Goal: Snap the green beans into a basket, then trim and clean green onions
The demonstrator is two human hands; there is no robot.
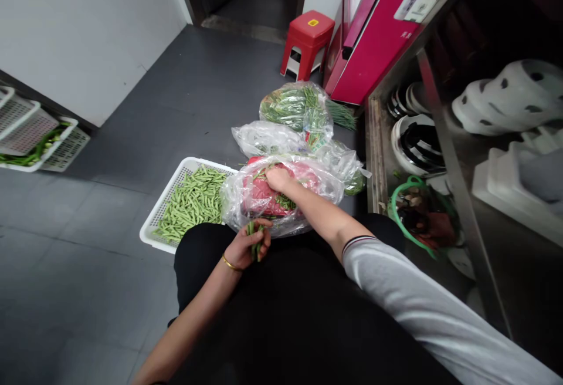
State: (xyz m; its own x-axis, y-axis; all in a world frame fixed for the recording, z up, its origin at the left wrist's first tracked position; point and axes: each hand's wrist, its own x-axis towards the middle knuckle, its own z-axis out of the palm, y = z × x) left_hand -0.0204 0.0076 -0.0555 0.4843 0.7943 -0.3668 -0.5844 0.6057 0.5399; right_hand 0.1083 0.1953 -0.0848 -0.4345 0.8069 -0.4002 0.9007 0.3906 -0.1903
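Observation:
My left hand rests above my black-clad lap, closed round a few green bean pieces. My right hand reaches forward into a clear plastic bag that lines a red container holding green bean trimmings; its fingers curl down among the scraps, and what they hold is hidden. To the left of the bag sits a white perforated basket filled with cut green beans.
Two more plastic bags of long green beans lie beyond on the dark floor. A red stool and pink cabinet stand behind. A metal shelf with bowls is at right. White baskets stack at far left.

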